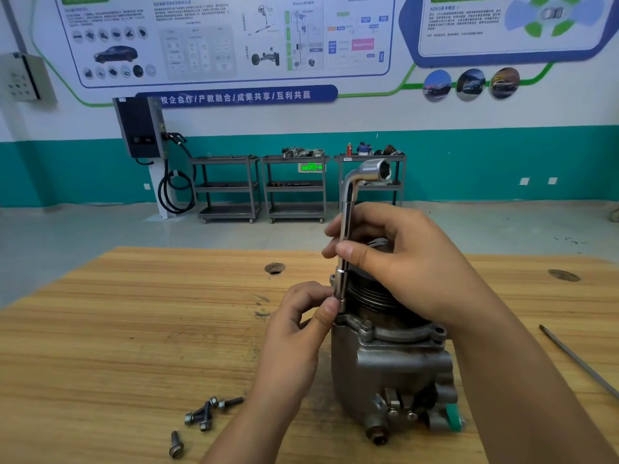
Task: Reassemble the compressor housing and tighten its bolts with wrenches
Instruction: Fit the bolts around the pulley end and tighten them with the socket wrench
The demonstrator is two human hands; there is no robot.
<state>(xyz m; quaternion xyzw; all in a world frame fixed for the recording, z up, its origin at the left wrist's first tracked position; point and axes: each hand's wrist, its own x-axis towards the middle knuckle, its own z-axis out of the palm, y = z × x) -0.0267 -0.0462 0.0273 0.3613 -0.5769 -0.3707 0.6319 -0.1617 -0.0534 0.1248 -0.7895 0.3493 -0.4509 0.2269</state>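
Lying loose, lower left: bolts [205, 417]. At centre, left hand [294, 333] pinches wrench [346, 209] foot; right hand [405, 262] grips its shaft. Right of centre, housing [385, 370] stands upright. Risk: tilted socket slips, rounding a bolt head.

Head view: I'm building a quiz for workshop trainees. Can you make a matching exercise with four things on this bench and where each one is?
Things:
1. socket wrench
2. loose bolts
3. thin metal rod
4. green part

Places:
A. lying near the right edge of the table
B. held upright by the left hand and right hand
C. low on the right side of the compressor
D. scattered on the table, left of the compressor

Pairs: 1-B, 2-D, 3-A, 4-C
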